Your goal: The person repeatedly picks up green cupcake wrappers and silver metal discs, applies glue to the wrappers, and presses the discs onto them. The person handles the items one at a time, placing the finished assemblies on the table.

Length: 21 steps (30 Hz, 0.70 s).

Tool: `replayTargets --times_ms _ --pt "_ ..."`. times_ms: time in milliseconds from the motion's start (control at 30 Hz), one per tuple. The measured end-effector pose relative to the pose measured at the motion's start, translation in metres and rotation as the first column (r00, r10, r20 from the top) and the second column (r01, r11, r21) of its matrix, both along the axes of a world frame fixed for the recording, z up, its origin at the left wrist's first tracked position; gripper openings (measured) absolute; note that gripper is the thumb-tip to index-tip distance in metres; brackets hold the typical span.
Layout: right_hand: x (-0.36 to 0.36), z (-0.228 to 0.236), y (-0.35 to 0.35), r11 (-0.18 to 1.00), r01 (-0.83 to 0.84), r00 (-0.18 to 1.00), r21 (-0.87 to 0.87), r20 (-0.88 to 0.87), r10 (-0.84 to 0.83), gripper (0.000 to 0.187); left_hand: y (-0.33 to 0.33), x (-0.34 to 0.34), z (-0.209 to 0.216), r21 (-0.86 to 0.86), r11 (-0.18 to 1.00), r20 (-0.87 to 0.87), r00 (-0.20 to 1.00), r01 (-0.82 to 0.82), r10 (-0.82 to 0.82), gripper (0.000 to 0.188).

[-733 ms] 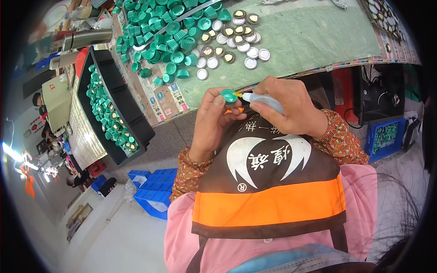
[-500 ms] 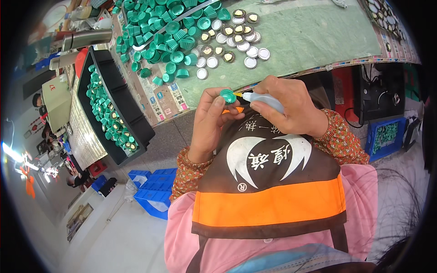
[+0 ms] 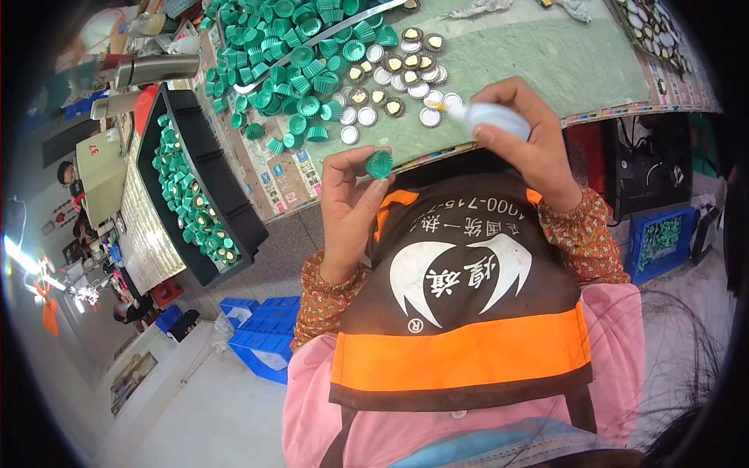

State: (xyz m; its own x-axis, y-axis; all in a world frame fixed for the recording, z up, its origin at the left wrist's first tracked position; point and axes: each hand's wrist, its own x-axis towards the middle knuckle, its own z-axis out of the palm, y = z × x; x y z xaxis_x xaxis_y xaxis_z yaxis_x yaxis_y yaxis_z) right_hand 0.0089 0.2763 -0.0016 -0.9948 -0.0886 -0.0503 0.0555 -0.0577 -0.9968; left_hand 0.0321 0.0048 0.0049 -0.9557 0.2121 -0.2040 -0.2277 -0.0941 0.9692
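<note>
In my left hand [image 3: 343, 195] a small green fluted cup [image 3: 379, 164] is pinched between thumb and fingers, just off the table's front edge. My right hand [image 3: 538, 148] grips a translucent squeeze bottle [image 3: 499, 119] with a yellowish nozzle, slightly blurred, pointing left over the table. Beneath and beyond that nozzle lie several round fluted discs, some white-faced [image 3: 430, 117], others dark with a cream-coloured patch [image 3: 394, 106]. Left of the discs spreads a heap of loose green cups [image 3: 289, 93], some behind a pale strip-like edge [image 3: 343, 27].
A black crate [image 3: 226, 203] to the left holds green cups, several with dark discs inside. More discs lie on a tray [image 3: 651, 31] at the far right. Blue crates [image 3: 265, 331] stand on the floor at left, and a blue bin [image 3: 662, 242] at right.
My right hand has drawn the bottle up and right, away from the cup. My left hand has shifted slightly left and tilted the cup, so its fluted side shows.
</note>
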Motion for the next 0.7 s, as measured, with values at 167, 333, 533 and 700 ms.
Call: replayTargets --times_ms 167,333,533,700 --pt "-0.031 -0.022 0.028 0.970 0.222 0.972 0.102 -0.105 -0.211 0.029 -0.003 -0.012 -0.002 0.030 0.999 -0.173 0.985 0.020 -0.014 0.038" --pt "-0.060 -0.043 0.055 0.790 0.400 0.907 0.464 -0.326 -0.267 0.029 -0.004 -0.023 0.003 0.067 0.998 -0.260 0.966 0.015 0.003 0.039" --pt "-0.078 -0.058 0.080 0.603 0.434 0.888 0.669 -0.429 -0.164 0.028 -0.004 -0.023 0.004 0.120 0.993 -0.164 0.986 -0.019 0.039 0.041" --pt "-0.082 -0.060 0.081 0.316 0.562 0.820 0.765 -0.566 -0.087 0.026 -0.008 -0.019 0.003 0.187 0.979 0.008 0.997 -0.076 0.076 0.042"
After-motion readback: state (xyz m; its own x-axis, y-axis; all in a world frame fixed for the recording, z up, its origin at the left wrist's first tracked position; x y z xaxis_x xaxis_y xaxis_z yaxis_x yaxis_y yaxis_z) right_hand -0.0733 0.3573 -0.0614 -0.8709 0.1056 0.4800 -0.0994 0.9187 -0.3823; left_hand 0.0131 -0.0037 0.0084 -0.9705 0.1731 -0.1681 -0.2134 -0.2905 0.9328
